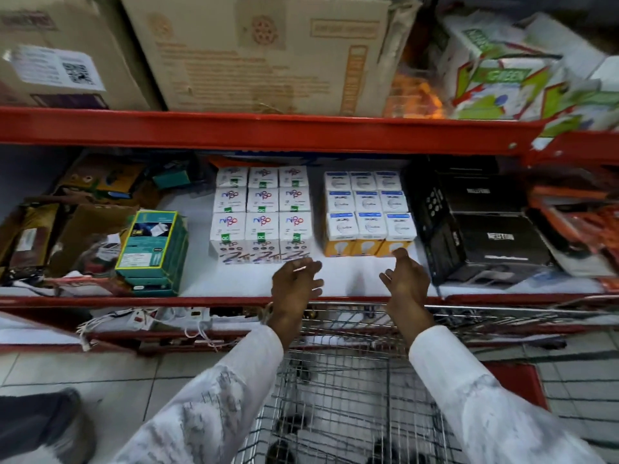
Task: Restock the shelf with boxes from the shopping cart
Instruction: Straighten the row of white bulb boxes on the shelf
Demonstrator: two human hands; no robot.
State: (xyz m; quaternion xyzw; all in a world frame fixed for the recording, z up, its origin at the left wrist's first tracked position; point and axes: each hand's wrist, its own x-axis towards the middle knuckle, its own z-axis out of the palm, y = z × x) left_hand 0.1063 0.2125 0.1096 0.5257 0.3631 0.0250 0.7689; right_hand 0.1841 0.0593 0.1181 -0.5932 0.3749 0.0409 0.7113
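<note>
Hovering empty and slack-fingered, left hand (294,283) and right hand (407,279) hang over the white shelf (351,279), just before square white bulb boxes (261,212), above the wire shopping cart (351,380).

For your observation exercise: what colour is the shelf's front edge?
Red, seen clearly in the head view on the shelf edge near the hands.

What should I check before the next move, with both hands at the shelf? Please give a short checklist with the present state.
1. Left hand empty and open: ok.
2. Right hand empty and open: ok.
3. White boxes in neat rows: ok.
4. Blue-topped boxes in neat rows: ok.
5. Free shelf space in front of the rows: ok.
6. Boxes left in the shopping cart: cannot tell, the picture is blurred there.
</note>
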